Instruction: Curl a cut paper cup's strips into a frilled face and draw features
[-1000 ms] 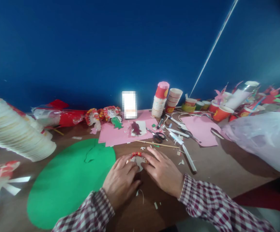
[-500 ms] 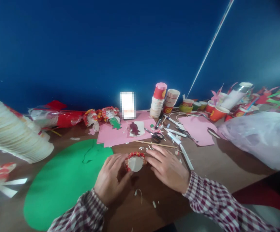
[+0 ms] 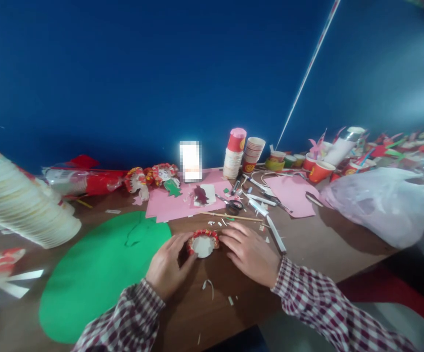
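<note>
A cut paper cup piece (image 3: 202,245), with a round white base and a red-and-yellow curled rim, lies on the brown table between both hands. My left hand (image 3: 168,264) is at its left side, the thumb at the lower left edge and the fingers curved behind. At its right edge, my right hand (image 3: 250,254) rests with fingers stretched and apart, the fingertips by the rim. In front of the piece is a thin curled white strip (image 3: 209,287). A green oval sheet (image 3: 102,278) is spread beside my left wrist.
Stacked paper cups (image 3: 32,205) lean at the left. Farther back are pink paper (image 3: 160,208), black-handled scissors (image 3: 233,204), a thin wooden stick (image 3: 230,215) and a white glue stick (image 3: 276,234). A plastic bag (image 3: 380,205) bulges at the right. Red cups (image 3: 322,172) line the wall.
The view has shifted slightly, so most things at the right appear farther left. Both hands stay around the paper cup piece, which has hardly moved.
</note>
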`<state>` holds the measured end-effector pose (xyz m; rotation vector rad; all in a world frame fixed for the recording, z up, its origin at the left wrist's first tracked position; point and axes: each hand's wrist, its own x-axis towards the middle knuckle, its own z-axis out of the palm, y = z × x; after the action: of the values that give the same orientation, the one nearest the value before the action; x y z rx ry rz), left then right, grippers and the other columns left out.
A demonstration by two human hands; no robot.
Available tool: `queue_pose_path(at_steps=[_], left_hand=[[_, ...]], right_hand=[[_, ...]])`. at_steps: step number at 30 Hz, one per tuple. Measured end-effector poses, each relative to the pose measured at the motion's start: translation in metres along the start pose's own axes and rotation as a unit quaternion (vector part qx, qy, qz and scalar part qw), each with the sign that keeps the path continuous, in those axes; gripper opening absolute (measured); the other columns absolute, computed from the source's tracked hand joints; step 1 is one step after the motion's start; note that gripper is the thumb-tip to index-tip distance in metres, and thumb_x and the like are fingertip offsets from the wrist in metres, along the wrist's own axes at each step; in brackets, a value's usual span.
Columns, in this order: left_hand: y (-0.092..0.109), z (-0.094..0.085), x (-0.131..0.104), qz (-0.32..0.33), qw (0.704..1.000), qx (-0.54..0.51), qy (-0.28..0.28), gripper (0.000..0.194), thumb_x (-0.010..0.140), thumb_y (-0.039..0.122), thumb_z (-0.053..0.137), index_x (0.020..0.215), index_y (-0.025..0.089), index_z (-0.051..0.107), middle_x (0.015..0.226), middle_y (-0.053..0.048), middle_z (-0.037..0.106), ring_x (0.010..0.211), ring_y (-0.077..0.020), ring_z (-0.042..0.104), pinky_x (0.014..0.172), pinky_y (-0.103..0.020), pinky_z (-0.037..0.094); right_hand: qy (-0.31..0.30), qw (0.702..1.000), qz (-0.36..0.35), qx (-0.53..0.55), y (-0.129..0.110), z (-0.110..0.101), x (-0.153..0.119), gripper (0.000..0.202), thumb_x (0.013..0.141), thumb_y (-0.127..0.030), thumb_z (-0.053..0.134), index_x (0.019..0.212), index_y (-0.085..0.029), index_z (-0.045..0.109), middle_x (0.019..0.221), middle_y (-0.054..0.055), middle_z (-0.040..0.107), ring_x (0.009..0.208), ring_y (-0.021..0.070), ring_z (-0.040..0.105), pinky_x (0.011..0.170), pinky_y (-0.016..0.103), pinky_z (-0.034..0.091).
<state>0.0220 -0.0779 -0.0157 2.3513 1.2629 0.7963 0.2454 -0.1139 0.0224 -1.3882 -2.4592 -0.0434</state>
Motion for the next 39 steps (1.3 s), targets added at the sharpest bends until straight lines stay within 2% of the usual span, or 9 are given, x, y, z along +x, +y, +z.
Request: queue_pose_path(at_steps=[4,8,11,14,17,21,28,39], left_hand=[[0.000,-0.001,-0.001,0.003,1.000,-0.005,-0.001,0.036,0.078,0.031,0.048,0.113,0.021,0.047,0.109,-0.005,0.055,0.101,-0.0190,0.049,0.089,-0.034,0.040],[0.001,-0.002,-0.001,-0.003,1.000,0.007,0.000,0.039,0.076,0.033,0.049,0.113,0.022,0.046,0.109,-0.006,0.055,0.100,-0.0206,0.050,0.088,-0.036,0.041],[0.001,-0.002,-0.002,-0.005,1.000,0.015,0.006,0.041,0.076,0.035,0.050,0.114,0.021,0.046,0.109,-0.006,0.054,0.100,-0.0212,0.050,0.087,-0.037,0.041],[0.000,0.000,-0.002,-0.003,1.000,0.020,0.013,0.043,0.075,0.037,0.050,0.115,0.021,0.045,0.109,-0.007,0.054,0.100,-0.0218,0.050,0.087,-0.038,0.041],[-0.001,0.000,-0.002,0.000,1.000,0.022,0.013,0.044,0.075,0.037,0.050,0.115,0.020,0.045,0.109,-0.007,0.054,0.100,-0.0216,0.050,0.087,-0.038,0.042],[-0.001,-0.001,-0.001,0.006,1.000,0.024,0.012,0.044,0.075,0.037,0.050,0.115,0.020,0.045,0.109,-0.007,0.054,0.100,-0.0213,0.051,0.087,-0.038,0.042],[-0.001,-0.002,-0.001,0.014,0.999,0.028,0.012,0.047,0.074,0.040,0.051,0.115,0.020,0.045,0.109,-0.008,0.054,0.101,-0.0223,0.050,0.086,-0.038,0.043],[0.001,-0.004,-0.002,0.014,1.000,0.014,0.008,0.044,0.076,0.040,0.049,0.115,0.019,0.045,0.109,-0.009,0.053,0.101,-0.0224,0.050,0.087,-0.039,0.042]], right_hand=[[0.001,1.000,0.009,0.002,-0.002,0.000,-0.001,0.036,0.076,-0.018,0.055,0.112,-0.019,0.049,0.113,0.005,0.053,0.116,0.0209,0.035,0.096,0.039,0.035],[0.010,1.000,0.023,-0.003,0.013,-0.006,-0.002,0.035,0.077,-0.017,0.054,0.112,-0.019,0.050,0.113,0.005,0.053,0.114,0.0198,0.036,0.096,0.038,0.033],[0.023,0.998,0.044,-0.028,0.040,-0.011,-0.001,0.033,0.079,-0.017,0.050,0.111,-0.019,0.049,0.110,0.004,0.054,0.110,0.0186,0.040,0.096,0.037,0.032],[0.032,0.990,0.103,-0.086,0.079,-0.015,0.004,0.030,0.082,-0.018,0.045,0.111,-0.018,0.049,0.109,0.005,0.054,0.105,0.0187,0.043,0.093,0.035,0.033],[-0.019,0.963,0.213,-0.166,0.118,-0.016,0.010,0.030,0.084,-0.023,0.042,0.113,-0.019,0.048,0.106,0.006,0.056,0.101,0.0180,0.046,0.089,0.031,0.033],[-0.046,0.947,0.258,-0.187,0.151,-0.010,0.017,0.029,0.083,-0.023,0.045,0.109,-0.015,0.052,0.099,0.010,0.060,0.092,0.0199,0.051,0.081,0.029,0.036],[-0.072,0.941,0.264,-0.198,0.161,0.003,0.021,0.020,0.084,-0.021,0.043,0.089,-0.018,0.062,0.087,0.008,0.061,0.086,0.0186,0.052,0.076,0.026,0.036],[-0.076,0.942,0.263,-0.192,0.161,-0.002,0.019,0.023,0.085,-0.025,0.040,0.094,-0.020,0.062,0.092,0.006,0.061,0.089,0.0167,0.052,0.077,0.024,0.036]])
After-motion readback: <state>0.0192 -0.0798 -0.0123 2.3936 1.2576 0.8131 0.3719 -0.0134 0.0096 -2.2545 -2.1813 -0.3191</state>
